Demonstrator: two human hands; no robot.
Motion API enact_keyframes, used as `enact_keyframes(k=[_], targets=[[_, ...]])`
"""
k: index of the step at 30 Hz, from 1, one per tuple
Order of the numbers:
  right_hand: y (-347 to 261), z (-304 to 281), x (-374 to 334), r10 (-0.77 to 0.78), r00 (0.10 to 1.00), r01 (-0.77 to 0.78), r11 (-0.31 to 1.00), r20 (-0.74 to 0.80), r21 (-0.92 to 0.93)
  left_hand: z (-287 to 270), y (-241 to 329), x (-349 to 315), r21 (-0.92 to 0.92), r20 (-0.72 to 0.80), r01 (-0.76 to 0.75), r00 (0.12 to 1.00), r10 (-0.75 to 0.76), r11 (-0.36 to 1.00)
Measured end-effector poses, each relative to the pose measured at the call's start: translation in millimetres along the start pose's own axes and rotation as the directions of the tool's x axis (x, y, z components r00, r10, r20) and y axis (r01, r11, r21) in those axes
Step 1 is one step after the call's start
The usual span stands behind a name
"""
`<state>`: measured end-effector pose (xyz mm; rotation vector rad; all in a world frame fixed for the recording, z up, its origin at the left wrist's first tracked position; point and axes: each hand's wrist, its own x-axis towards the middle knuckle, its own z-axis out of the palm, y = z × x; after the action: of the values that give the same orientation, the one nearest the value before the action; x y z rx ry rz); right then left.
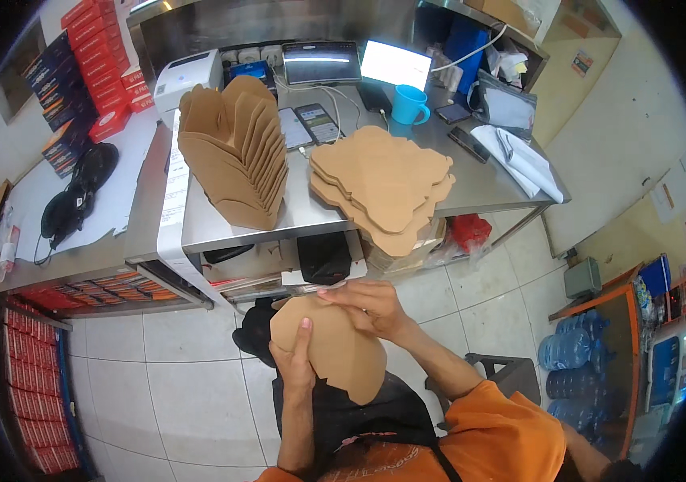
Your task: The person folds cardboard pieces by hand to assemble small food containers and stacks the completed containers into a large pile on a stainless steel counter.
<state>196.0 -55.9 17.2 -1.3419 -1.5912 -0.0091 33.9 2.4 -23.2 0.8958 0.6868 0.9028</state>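
Steel table (483,193) ahead of the fingers. Far right of them, orange-framed rack (636,353) holding blue water jugs (566,351), at least four. Beyond the left fingers, on the table: one pile of folded cardboard trays (234,173), brown, nested one inside another, overlapped too closely to count. Beyond the right fingers: one pile of flat cardboard blanks (387,181), wavy outline, at least three layers. Between the fingers, above the lap, one cardboard piece (343,345): plain tan, rounded ends, notched lower edge. Left hand (296,365) grips its side, thumb on the face. Right hand (371,309) pinches the top edge. Farther off, one blue mug (409,104), contents unclear.
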Motion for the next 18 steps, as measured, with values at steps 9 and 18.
enact_keyframes(k=[9, 18], targets=[[5.8, -20.1, -0.5, -0.253, 0.924, 0.318, 0.925, 0.286, -0.207, 0.1, 26.8, -10.0, -0.106, 0.021, 0.15, 0.989, -0.149, 0.983], [-4.2, -39.5, 7.3, -0.269, 0.864, 0.269, 0.961, 0.425, 0.063, -12.1, 38.8, -12.1, -0.019, 0.202, 0.305, 0.934, -0.295, 0.952]])
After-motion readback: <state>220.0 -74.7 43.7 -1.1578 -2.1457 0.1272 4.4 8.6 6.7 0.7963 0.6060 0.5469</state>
